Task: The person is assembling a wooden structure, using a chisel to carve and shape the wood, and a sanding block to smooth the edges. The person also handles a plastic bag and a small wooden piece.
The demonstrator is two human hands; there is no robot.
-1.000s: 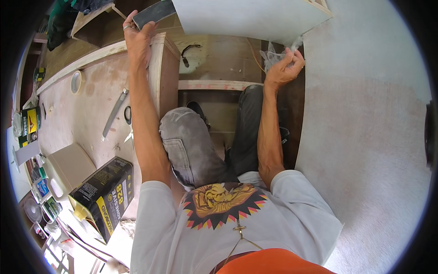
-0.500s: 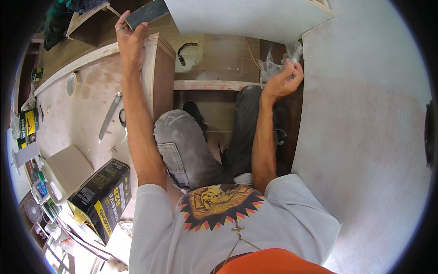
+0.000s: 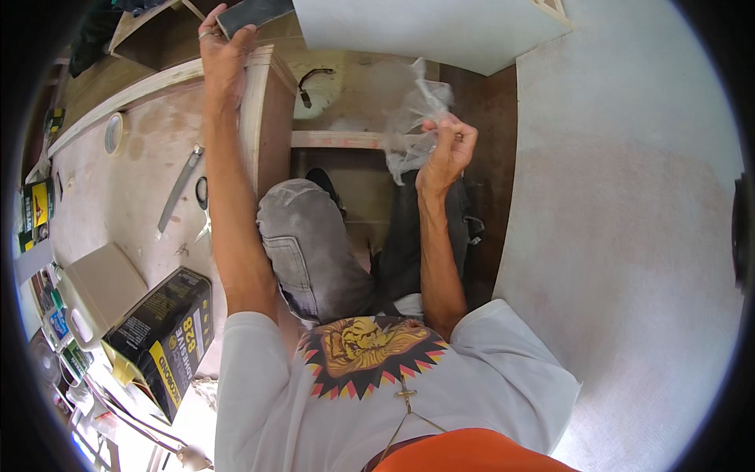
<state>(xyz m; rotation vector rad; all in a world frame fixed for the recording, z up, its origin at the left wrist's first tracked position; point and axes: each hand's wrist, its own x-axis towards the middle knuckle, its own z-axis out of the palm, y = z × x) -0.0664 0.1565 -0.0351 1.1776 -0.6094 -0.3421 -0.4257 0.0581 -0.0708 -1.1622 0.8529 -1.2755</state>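
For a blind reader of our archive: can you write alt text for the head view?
Seen from above, a seated person's left hand grips a dark flat rectangular piece at the top of a wooden panel, while the right hand holds a crumpled clear plastic bag. A black-and-yellow cardboard box sits lower left.

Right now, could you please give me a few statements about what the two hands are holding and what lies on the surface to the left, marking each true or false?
1. The right hand holds a crumpled clear plastic bag. True.
2. The left hand holds a roll of tape. False: it grips a dark flat piece at the edge of the white panel; the tape roll lies on the work surface.
3. A black and yellow box sits at the lower left. True.
4. Both hands grip the plastic bag. False: only the right hand does.
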